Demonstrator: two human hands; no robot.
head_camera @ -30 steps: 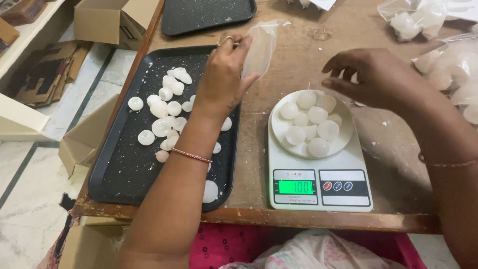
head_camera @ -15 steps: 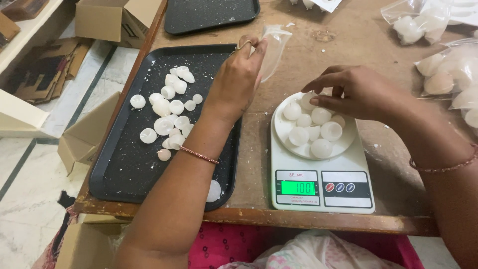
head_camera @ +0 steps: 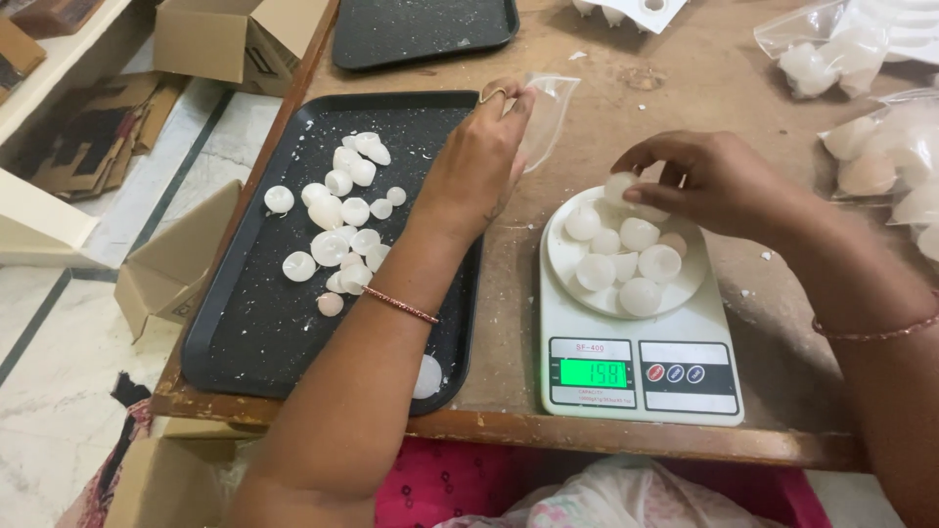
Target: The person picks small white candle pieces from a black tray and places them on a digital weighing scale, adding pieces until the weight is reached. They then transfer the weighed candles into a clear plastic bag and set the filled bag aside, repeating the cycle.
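Observation:
My left hand [head_camera: 477, 164] pinches the mouth of a small clear plastic bag [head_camera: 548, 112], held up over the table between the tray and the scale. My right hand [head_camera: 706, 179] grips one white half-sphere shell [head_camera: 622, 186] at the far rim of the white plate [head_camera: 687, 286]. That plate carries several more white shells [head_camera: 626, 256] and rests on a white digital kitchen scale [head_camera: 641, 376] with a lit green display. Left of the scale, a black tray [head_camera: 264, 337] holds several loose white shells [head_camera: 337, 230].
A second black tray [head_camera: 421, 29] lies at the far side of the wooden table [head_camera: 782, 323]. Clear bags of white pieces [head_camera: 885, 147] crowd the right edge. Cardboard boxes [head_camera: 230, 39] stand on the floor to the left. Pink cloth [head_camera: 469, 484] shows below the table's front edge.
My right hand came down onto the plate and closed on one shell. My left hand kept the bag raised and shifted slightly.

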